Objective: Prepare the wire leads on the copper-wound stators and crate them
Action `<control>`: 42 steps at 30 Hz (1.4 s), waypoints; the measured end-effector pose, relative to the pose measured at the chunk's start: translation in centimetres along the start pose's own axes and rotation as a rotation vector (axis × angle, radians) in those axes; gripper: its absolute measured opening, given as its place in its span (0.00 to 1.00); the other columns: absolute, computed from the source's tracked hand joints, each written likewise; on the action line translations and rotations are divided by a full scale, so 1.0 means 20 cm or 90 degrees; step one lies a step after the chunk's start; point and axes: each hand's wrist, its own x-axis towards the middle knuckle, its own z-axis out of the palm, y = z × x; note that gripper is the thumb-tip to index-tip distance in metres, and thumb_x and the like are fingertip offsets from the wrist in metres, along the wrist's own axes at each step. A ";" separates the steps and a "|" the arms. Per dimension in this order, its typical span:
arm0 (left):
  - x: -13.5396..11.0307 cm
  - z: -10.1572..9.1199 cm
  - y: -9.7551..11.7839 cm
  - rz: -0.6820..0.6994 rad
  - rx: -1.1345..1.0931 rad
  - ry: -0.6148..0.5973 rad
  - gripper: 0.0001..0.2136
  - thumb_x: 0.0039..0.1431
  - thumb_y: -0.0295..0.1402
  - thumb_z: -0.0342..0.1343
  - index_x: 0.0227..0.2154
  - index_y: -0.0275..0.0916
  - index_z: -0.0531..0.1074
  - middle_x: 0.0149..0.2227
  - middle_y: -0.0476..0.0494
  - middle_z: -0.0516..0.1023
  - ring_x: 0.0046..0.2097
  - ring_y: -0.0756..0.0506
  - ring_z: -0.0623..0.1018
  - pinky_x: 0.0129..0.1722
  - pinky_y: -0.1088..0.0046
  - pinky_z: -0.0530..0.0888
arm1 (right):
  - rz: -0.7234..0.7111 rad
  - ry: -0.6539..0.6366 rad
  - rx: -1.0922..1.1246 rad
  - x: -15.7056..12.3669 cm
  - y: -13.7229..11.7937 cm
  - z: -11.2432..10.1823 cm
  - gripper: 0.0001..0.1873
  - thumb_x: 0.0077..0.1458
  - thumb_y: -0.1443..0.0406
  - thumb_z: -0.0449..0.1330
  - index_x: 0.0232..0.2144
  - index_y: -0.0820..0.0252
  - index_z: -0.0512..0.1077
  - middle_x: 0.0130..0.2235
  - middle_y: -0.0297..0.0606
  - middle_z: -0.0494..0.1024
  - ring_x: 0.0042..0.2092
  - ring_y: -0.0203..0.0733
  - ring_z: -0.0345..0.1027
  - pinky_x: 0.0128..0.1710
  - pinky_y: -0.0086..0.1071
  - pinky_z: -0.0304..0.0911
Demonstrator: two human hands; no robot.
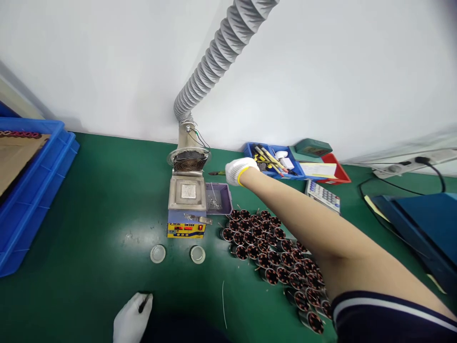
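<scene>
My right hand (238,171), in a white knit glove with a yellow cuff, reaches far forward to the back of the bench. Its fingers are closed around the handle end of a pair of pliers (216,173), whose dark jaws point left. Near the front edge, my gloved left hand (132,317) is pinched, with something dark at its fingertips that I cannot make out. Ahead of it stand two small round dishes, one left (157,254) and one right (197,255). Behind them is a solder pot (187,205) with a lit display. A purple tray (228,202) adjoins it.
Many copper-wound motor stators (263,245) cover the bench under my right arm. A grey exhaust hose (214,62) rises behind the pot. Blue bins (300,175) with pens, a calculator (323,195) and a power strip (410,164) lie right; stacked blue crates (43,190) stand left.
</scene>
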 end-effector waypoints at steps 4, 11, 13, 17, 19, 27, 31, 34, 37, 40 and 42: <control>-0.01 0.02 -0.02 0.014 -0.035 0.009 0.13 0.59 0.43 0.48 0.28 0.47 0.75 0.33 0.51 0.80 0.36 0.48 0.79 0.32 0.79 0.72 | 0.021 -0.047 -0.037 -0.09 0.04 0.08 0.19 0.55 0.65 0.57 0.47 0.71 0.74 0.48 0.60 0.76 0.48 0.59 0.72 0.46 0.49 0.66; 0.17 -0.42 0.42 0.219 -0.092 0.220 0.14 0.58 0.43 0.50 0.36 0.39 0.75 0.40 0.41 0.79 0.41 0.42 0.78 0.45 0.68 0.74 | 0.012 -0.028 -0.016 -0.08 0.00 0.11 0.22 0.56 0.61 0.54 0.51 0.65 0.72 0.51 0.57 0.74 0.49 0.57 0.71 0.45 0.47 0.68; 0.29 -0.63 0.70 0.349 -0.034 0.319 0.17 0.58 0.43 0.51 0.42 0.36 0.74 0.43 0.38 0.78 0.45 0.41 0.77 0.48 0.65 0.72 | 0.008 -0.022 -0.013 -0.07 -0.02 0.09 0.21 0.55 0.61 0.55 0.50 0.65 0.73 0.51 0.56 0.74 0.49 0.57 0.72 0.45 0.47 0.68; 0.58 -0.94 1.29 0.530 0.153 0.404 0.25 0.61 0.42 0.49 0.56 0.31 0.65 0.55 0.35 0.70 0.55 0.36 0.70 0.53 0.58 0.68 | 0.011 -0.019 -0.014 -0.04 -0.04 0.05 0.20 0.53 0.64 0.57 0.48 0.65 0.75 0.50 0.57 0.75 0.49 0.57 0.72 0.44 0.46 0.68; 0.69 -1.01 1.52 0.521 0.294 0.379 0.26 0.62 0.41 0.47 0.59 0.32 0.61 0.60 0.33 0.65 0.56 0.34 0.69 0.52 0.56 0.68 | 0.016 -0.019 -0.017 -0.02 -0.05 0.04 0.20 0.52 0.65 0.58 0.47 0.66 0.75 0.48 0.58 0.76 0.49 0.57 0.72 0.43 0.46 0.69; 0.92 -1.07 1.87 0.517 0.564 0.246 0.16 0.59 0.34 0.47 0.44 0.34 0.73 0.43 0.31 0.74 0.44 0.34 0.75 0.38 0.60 0.70 | -0.004 0.034 -0.029 0.07 -0.03 0.03 0.20 0.50 0.66 0.61 0.46 0.68 0.76 0.46 0.63 0.76 0.52 0.64 0.68 0.44 0.52 0.66; 1.00 -1.09 1.93 0.518 0.621 0.200 0.15 0.54 0.29 0.49 0.43 0.33 0.72 0.42 0.32 0.75 0.43 0.35 0.76 0.38 0.62 0.70 | -0.026 0.070 -0.042 0.09 -0.04 0.02 0.20 0.51 0.66 0.60 0.46 0.72 0.75 0.46 0.65 0.75 0.52 0.67 0.67 0.43 0.55 0.64; 1.04 -1.11 1.96 0.524 0.649 0.168 0.16 0.52 0.28 0.50 0.45 0.34 0.71 0.42 0.33 0.76 0.43 0.36 0.77 0.37 0.64 0.71 | -0.040 0.092 -0.055 0.09 -0.06 0.00 0.18 0.50 0.69 0.59 0.43 0.75 0.75 0.44 0.65 0.75 0.50 0.67 0.68 0.40 0.55 0.64; 1.05 -1.12 1.99 0.530 0.675 0.143 0.17 0.51 0.29 0.50 0.45 0.35 0.71 0.44 0.34 0.76 0.44 0.36 0.77 0.38 0.64 0.72 | -0.051 0.116 -0.066 0.08 -0.08 -0.03 0.16 0.49 0.74 0.56 0.41 0.76 0.76 0.43 0.63 0.76 0.48 0.65 0.70 0.39 0.53 0.64; 1.05 -1.14 2.01 0.523 0.692 0.112 0.18 0.50 0.29 0.51 0.46 0.36 0.70 0.44 0.34 0.77 0.43 0.36 0.78 0.37 0.65 0.72 | -0.057 0.134 -0.070 0.08 -0.08 -0.05 0.17 0.48 0.76 0.55 0.41 0.76 0.76 0.43 0.62 0.76 0.47 0.64 0.69 0.38 0.52 0.64; 1.05 -1.15 2.02 0.519 0.699 0.090 0.19 0.49 0.30 0.52 0.46 0.36 0.70 0.42 0.35 0.77 0.42 0.36 0.78 0.36 0.66 0.72 | -0.058 0.144 -0.069 0.09 -0.08 -0.05 0.17 0.47 0.78 0.55 0.40 0.76 0.76 0.43 0.62 0.76 0.47 0.64 0.69 0.37 0.51 0.63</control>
